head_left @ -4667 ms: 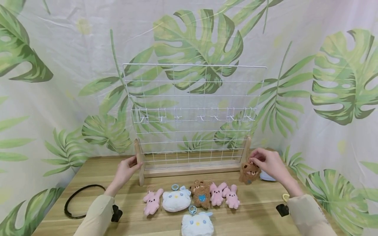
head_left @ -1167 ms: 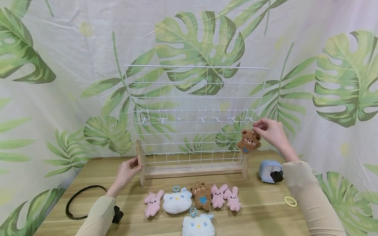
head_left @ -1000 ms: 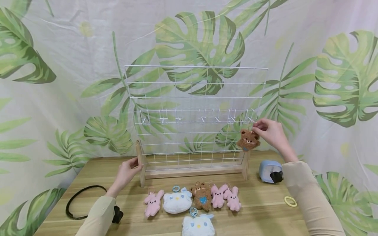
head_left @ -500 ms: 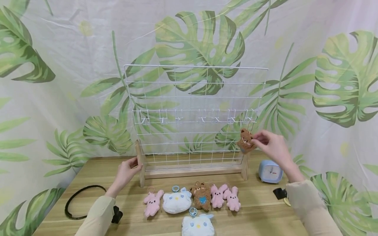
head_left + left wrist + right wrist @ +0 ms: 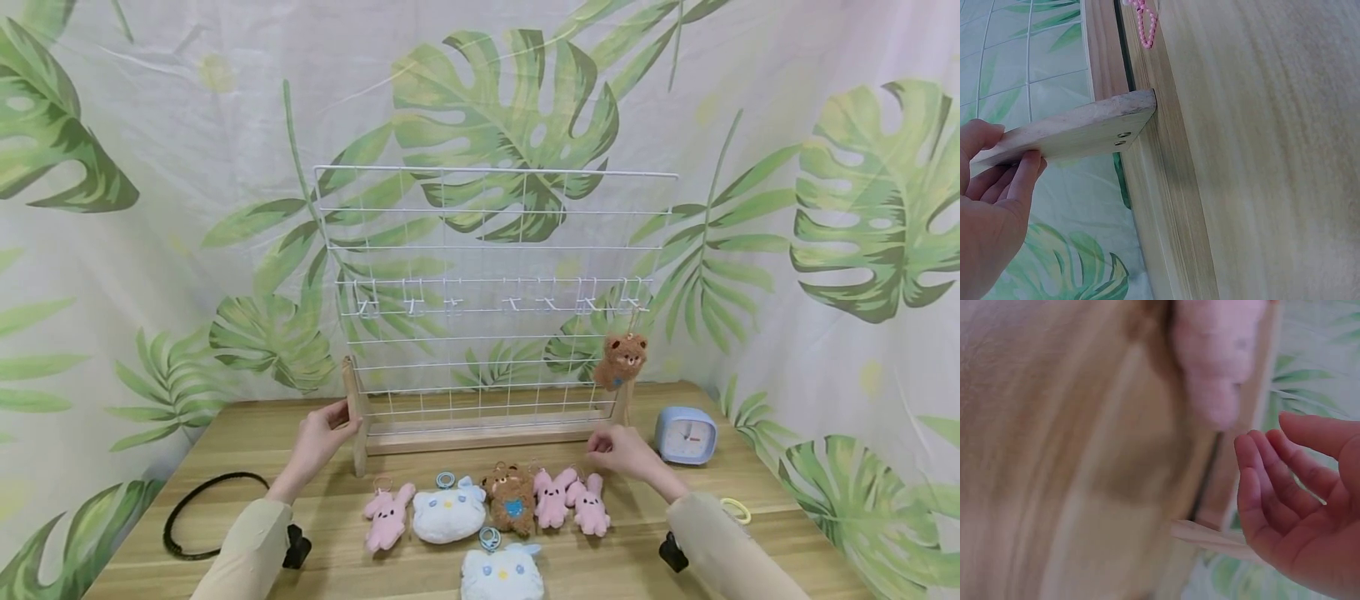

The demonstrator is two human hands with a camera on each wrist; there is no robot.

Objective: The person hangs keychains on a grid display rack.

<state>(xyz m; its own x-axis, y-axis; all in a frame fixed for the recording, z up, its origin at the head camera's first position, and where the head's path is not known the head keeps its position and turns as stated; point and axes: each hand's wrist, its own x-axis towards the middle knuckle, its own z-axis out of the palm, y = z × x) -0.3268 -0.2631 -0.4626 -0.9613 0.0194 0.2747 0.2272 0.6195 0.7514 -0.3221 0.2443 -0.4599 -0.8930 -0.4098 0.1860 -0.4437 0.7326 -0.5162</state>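
Left hand (image 5: 321, 429) and right hand (image 5: 624, 452) are well apart: the left grips a wooden post (image 5: 1088, 128) of a rack (image 5: 487, 438) between thumb and fingers; the right, fingers loosely bent, is near two pink rabbits (image 5: 591, 507) on the table (image 5: 637, 558). A brown bear (image 5: 622, 360) hangs from the rack's rightmost hook (image 5: 632, 302). Left of the rabbits lie another bear (image 5: 514, 492), a white cat (image 5: 450, 513) and a third rabbit (image 5: 387, 518). A blue clock (image 5: 686, 436) stands right of the rack.

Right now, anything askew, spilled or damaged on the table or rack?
Only minor: the hanging brown bear tilts to one side below the rightmost hook of the rack, and one white plush lies in front of the row of plush toys. No spill or visible damage.
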